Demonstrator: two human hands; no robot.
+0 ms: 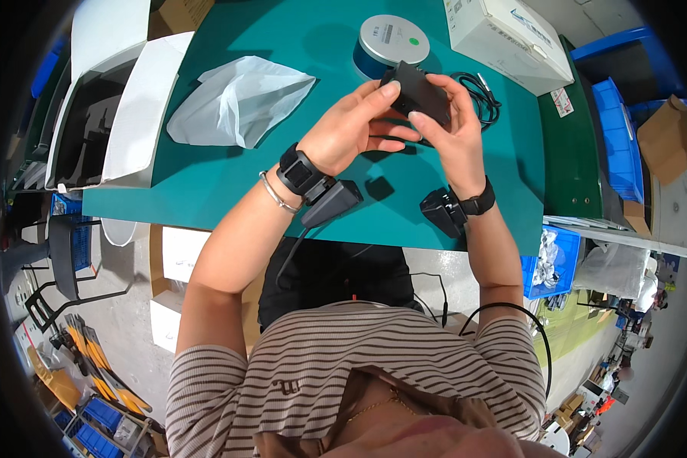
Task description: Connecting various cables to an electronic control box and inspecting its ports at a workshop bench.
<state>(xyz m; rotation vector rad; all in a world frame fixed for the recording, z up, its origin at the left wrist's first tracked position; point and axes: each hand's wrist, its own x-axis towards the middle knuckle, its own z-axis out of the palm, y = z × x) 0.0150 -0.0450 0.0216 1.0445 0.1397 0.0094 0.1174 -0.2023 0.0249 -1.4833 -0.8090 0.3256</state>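
Above the green work mat (313, 164), both my hands hold a small black rectangular box-shaped device (421, 93), tilted. My left hand (353, 126) has its thumb on the device's upper left corner, with the other fingers curled beneath it. Gripping the right side between fingers and thumb is my right hand (456, 126). A coiled black cable (487, 103) lies just right of that hand; whether it joins the device is hidden. Behind the device stands a round blue container with a silver lid (393, 38). A crumpled white bag (240, 99) rests left of my hands.
An open white carton (133, 114) with a dark inside stands at the left edge. At the back right is a white box (511, 42). Blue bins (618, 141) line the right side, and another blue bin (551, 263) sits below the table's right corner.
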